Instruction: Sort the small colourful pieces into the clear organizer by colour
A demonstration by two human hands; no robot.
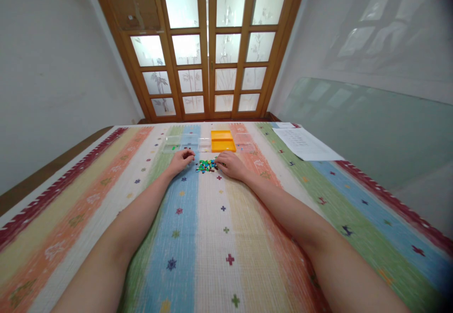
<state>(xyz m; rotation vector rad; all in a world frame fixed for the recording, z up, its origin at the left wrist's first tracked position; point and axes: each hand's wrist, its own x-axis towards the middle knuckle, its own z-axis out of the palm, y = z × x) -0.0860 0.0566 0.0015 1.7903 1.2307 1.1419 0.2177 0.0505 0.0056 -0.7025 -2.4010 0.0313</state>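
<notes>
A small heap of mixed little pieces [207, 165], mostly green, blue, yellow and dark, lies on the striped tablecloth between my hands. My left hand [181, 160] is to the left of the heap, its thumb and fingers closed in a pinch. A speck of red shows by those fingertips, too small to name. On the other side, my right hand [230, 164] rests with curled fingers at the heap's right edge. What its fingertips grip, if anything, is hidden. Just behind the hands are clear plastic boxes [170, 141] and an open orange box [222, 135].
The striped cloth [212, 256] covers the table. Some green and dark pieces lie in the clear boxes at left. Printed paper sheets [304, 143] lie at the back right. Beyond the table stands a wooden door [208, 68] with glass panes, with walls on both sides.
</notes>
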